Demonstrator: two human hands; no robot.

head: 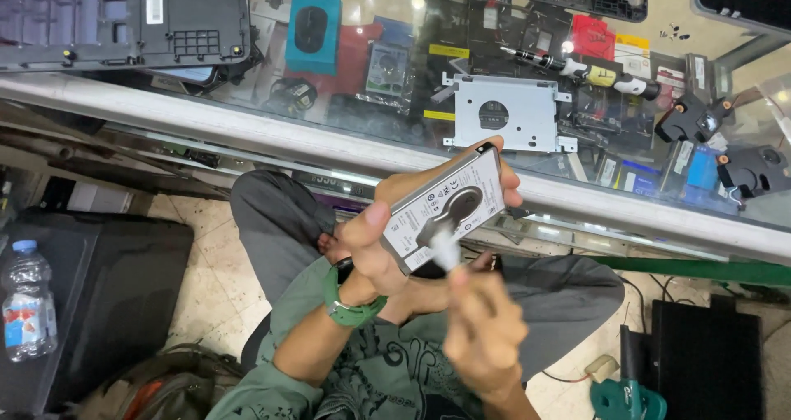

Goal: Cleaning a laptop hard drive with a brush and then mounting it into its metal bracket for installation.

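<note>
Left hand (387, 231) clamped around drive (445, 210), label up, held at frame centre over lap. Right hand (482, 329) at 5 o'clock of drive, blurred, fingers pinched on small white thing (445, 251) touching drive's face. Bracket (504, 114) on glass counter (247, 128), 12 o'clock.

the right hand (486, 333) is blurring, and the pale thing (445, 251) at its fingertips is too smeared to identify. the left hand (387, 235) is hiding the drive's (445, 210) near edge.
</note>
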